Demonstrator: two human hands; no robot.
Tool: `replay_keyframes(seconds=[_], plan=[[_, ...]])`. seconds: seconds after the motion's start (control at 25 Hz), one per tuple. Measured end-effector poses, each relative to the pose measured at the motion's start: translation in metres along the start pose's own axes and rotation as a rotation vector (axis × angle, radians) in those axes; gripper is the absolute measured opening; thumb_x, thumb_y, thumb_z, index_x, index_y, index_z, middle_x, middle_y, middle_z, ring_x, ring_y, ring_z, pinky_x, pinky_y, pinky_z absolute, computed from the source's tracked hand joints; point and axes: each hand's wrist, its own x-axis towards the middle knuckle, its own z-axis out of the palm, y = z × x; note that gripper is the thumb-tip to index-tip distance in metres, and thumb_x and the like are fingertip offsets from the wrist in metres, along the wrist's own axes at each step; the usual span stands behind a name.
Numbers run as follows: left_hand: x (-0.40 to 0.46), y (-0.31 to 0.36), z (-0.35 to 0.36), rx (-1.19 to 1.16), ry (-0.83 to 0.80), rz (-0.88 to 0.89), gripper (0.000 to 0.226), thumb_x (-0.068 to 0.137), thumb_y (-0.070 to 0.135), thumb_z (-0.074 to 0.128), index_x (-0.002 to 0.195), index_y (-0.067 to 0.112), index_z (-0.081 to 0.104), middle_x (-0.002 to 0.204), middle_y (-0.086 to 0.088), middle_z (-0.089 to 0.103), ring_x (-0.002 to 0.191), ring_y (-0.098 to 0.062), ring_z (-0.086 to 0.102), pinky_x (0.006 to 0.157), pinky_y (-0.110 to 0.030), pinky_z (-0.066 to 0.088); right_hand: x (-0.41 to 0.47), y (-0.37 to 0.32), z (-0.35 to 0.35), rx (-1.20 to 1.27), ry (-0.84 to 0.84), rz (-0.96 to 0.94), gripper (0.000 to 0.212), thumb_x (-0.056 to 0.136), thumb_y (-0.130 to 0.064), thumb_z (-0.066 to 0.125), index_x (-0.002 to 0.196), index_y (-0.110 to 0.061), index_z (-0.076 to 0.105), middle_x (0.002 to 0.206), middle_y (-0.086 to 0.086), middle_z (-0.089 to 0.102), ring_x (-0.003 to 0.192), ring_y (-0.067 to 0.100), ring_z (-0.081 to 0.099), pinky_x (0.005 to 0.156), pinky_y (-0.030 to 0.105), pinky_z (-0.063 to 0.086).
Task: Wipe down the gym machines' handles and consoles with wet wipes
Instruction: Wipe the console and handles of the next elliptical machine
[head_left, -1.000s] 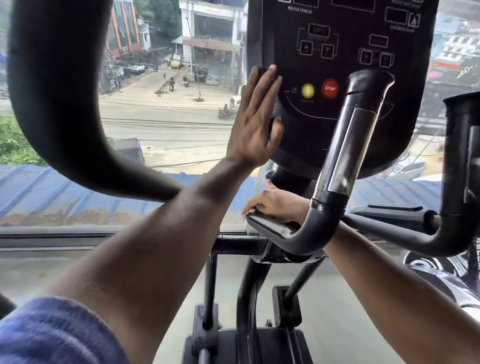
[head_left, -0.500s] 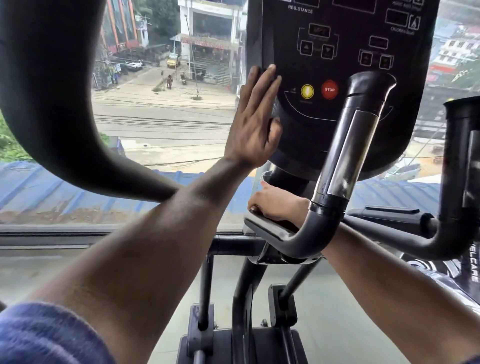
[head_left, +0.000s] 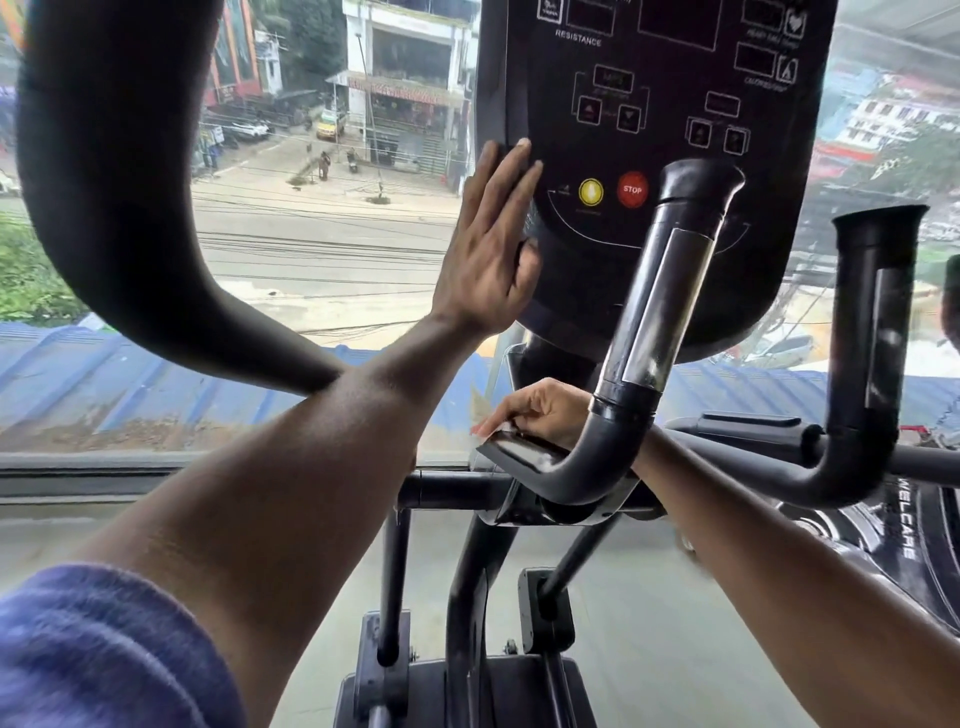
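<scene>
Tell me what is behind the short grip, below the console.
The right hand is there, fingers curled at the grip. The grip covers its lower part, so whether it holds a wipe cannot be seen.

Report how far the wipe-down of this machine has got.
Done: nothing can be confirmed; no surface looks visibly wiped. In hand: the left hand lies flat, fingers straight, against the left edge of the console, while the right hand rests curled behind the near handle; no wipe is visible in either. Left: the far handle and the big curved arm stand untouched.
</scene>
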Motion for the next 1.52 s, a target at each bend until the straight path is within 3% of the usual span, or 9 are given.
replay_keyframes(seconds=[0.2, 0.36, 0.56, 0.8, 0.88, 0.96, 1.04, 1.12, 1.52], plan=[[0.001, 0.001, -0.003, 0.003, -0.005, 0.000, 0.062, 0.091, 0.006, 0.050, 0.150, -0.011, 0.042, 0.161, -0.030, 0.034, 0.153, -0.052, 0.020, 0.128, -0.053, 0.017, -0.057, -0.058, -0.007, 0.423, -0.097, -0.075, 0.032, 0.080, -0.015, 0.068, 0.107, 0.002, 0.069, 0.107, 0.008, 0.076, 0.104, 0.025, 0.070, 0.098, 0.034, 0.054], [0.000, 0.002, -0.004, 0.001, -0.014, 0.004, 0.062, 0.092, 0.005, 0.050, 0.152, -0.010, 0.040, 0.162, -0.029, 0.033, 0.154, -0.051, 0.019, 0.127, -0.056, 0.019, -0.091, -0.067, 0.001, 0.433, 0.120, -0.089, 0.022, 0.083, -0.022, 0.074, 0.093, -0.002, 0.075, 0.103, 0.014, 0.074, 0.103, 0.023, 0.068, 0.098, 0.036, 0.049], [0.000, 0.002, -0.006, 0.005, -0.020, 0.009, 0.063, 0.092, 0.006, 0.049, 0.152, -0.010, 0.039, 0.162, -0.029, 0.032, 0.153, -0.052, 0.019, 0.125, -0.058, 0.021, -0.120, -0.078, 0.027, 0.810, 0.341, -0.238, 0.044, 0.059, -0.039, 0.096, 0.089, -0.010, 0.082, 0.094, 0.005, 0.078, 0.091, 0.019, 0.073, 0.088, 0.032, 0.056], [0.000, 0.005, -0.006, 0.001, -0.007, 0.012, 0.063, 0.092, 0.003, 0.050, 0.152, -0.010, 0.039, 0.162, -0.028, 0.033, 0.153, -0.053, 0.020, 0.127, -0.055, 0.019, -0.137, -0.103, 0.065, 1.062, 0.766, -0.252, 0.020, 0.084, 0.005, 0.065, 0.087, -0.010, 0.078, 0.091, 0.005, 0.076, 0.088, 0.016, 0.072, 0.086, 0.032, 0.056], [0.000, 0.005, -0.006, -0.007, -0.006, 0.013, 0.064, 0.090, 0.000, 0.052, 0.152, -0.010, 0.039, 0.162, -0.029, 0.033, 0.152, -0.053, 0.020, 0.127, -0.056, 0.020, -0.152, -0.108, 0.071, 0.866, 1.042, -0.201, 0.029, 0.093, 0.011, 0.055, 0.100, -0.008, 0.077, 0.102, 0.006, 0.077, 0.099, 0.019, 0.072, 0.093, 0.036, 0.057], [-0.001, 0.005, -0.006, -0.006, 0.000, 0.025, 0.064, 0.089, -0.001, 0.054, 0.151, -0.010, 0.040, 0.161, -0.029, 0.034, 0.152, -0.054, 0.020, 0.126, -0.057, 0.020, -0.172, -0.115, 0.073, 0.247, 1.323, -0.225, 0.031, 0.096, 0.011, 0.055, 0.114, -0.005, 0.074, 0.113, 0.006, 0.076, 0.107, 0.020, 0.071, 0.097, 0.036, 0.056], [0.000, 0.005, -0.006, -0.001, 0.009, 0.028, 0.064, 0.089, -0.001, 0.054, 0.151, -0.010, 0.040, 0.161, -0.029, 0.034, 0.152, -0.054, 0.020, 0.127, -0.055, 0.019, -0.186, -0.126, 0.073, -0.500, 1.296, -0.393, 0.028, 0.097, 0.007, 0.053, 0.117, 0.001, 0.073, 0.121, 0.008, 0.072, 0.113, 0.023, 0.066, 0.102, 0.034, 0.050], [0.000, 0.005, -0.006, -0.006, 0.008, 0.020, 0.065, 0.089, -0.001, 0.054, 0.152, -0.010, 0.040, 0.161, -0.029, 0.033, 0.152, -0.054, 0.020, 0.129, -0.051, 0.017, -0.180, -0.131, 0.069, -0.871, 1.147, -0.470, 0.025, 0.099, 0.002, 0.056, 0.118, 0.004, 0.072, 0.127, 0.014, 0.068, 0.115, 0.032, 0.060, 0.107, 0.034, 0.043], [0.000, 0.005, -0.007, -0.009, -0.008, 0.007, 0.064, 0.090, 0.002, 0.054, 0.152, -0.008, 0.041, 0.162, -0.028, 0.033, 0.153, -0.053, 0.019, 0.128, -0.052, 0.018, -0.168, -0.140, 0.067, -0.940, 0.950, -0.351, 0.030, 0.107, -0.007, 0.049, 0.130, 0.006, 0.064, 0.111, 0.014, 0.062, 0.096, 0.029, 0.059, 0.090, 0.035, 0.052]])
